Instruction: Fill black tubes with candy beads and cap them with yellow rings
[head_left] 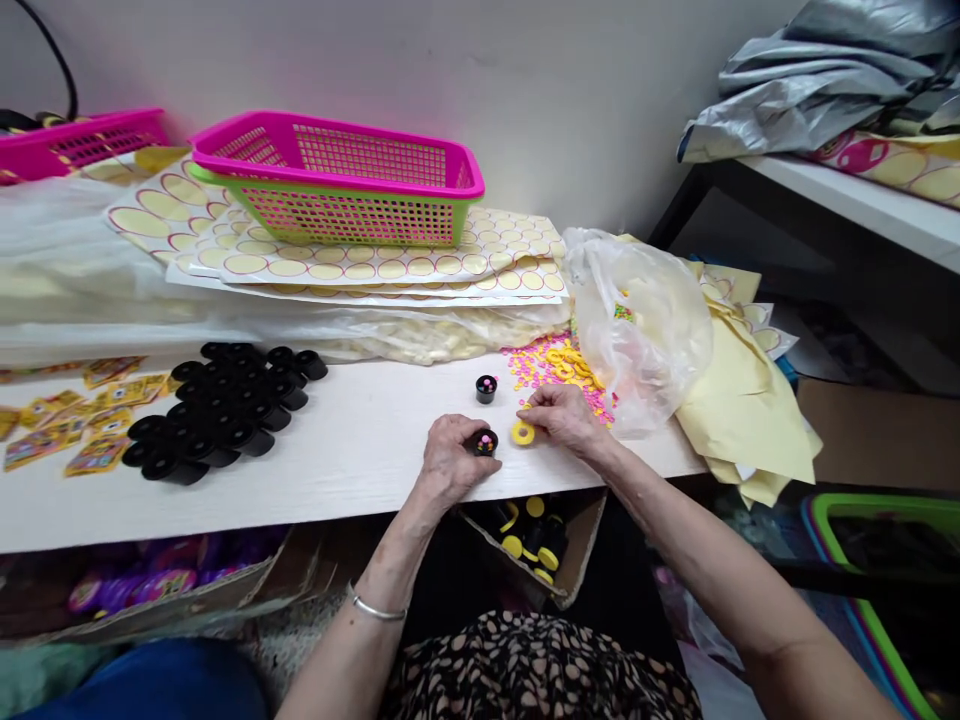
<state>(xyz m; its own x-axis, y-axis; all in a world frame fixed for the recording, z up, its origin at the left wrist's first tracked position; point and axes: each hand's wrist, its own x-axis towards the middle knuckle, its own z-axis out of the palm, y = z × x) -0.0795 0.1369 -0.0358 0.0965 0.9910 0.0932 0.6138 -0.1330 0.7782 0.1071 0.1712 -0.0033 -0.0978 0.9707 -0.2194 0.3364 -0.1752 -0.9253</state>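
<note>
My left hand [448,458] is closed around a small black cup [485,443] at the table's front edge; little pink and coloured bits show inside it. To its right, my right hand [564,418] pinches a yellow ring [523,432] with a hole in its middle, held just above or on the table. A second black cup [486,390] with coloured bits in it stands behind the left hand. Beyond the right hand lie loose yellow rings [568,362] and a scatter of small pink and yellow pieces [529,362].
Several black cups [217,410] stand grouped at the left, beside printed packets [67,425]. Stacked pink and green baskets [352,190] sit on sticker sheets [315,268]. A plastic bag [637,330] is at the right. Below, a cardboard box [581,550] holds yellow-lidded black pots.
</note>
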